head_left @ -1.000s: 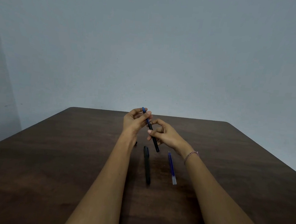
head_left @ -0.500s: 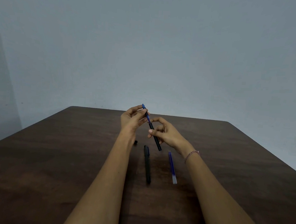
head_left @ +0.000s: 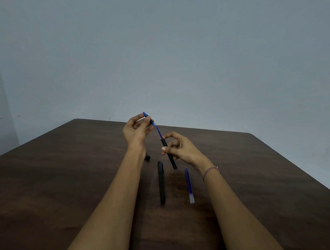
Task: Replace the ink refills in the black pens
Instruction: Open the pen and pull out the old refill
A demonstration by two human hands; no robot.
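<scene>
Sliding out of the slim black plastic pen barrel (head_left: 169,154), a thin blue ink refill (head_left: 158,132) now shows bare between the hands, which were closer together half a second ago. The left hand (head_left: 136,130) pinches its blue-tipped end. The right hand (head_left: 180,149) grips the barrel, tilted above the dark wooden tabletop (head_left: 254,170). A second black pen (head_left: 161,183) and spare blue refills (head_left: 189,185) lie beneath (any print is too small to read).
</scene>
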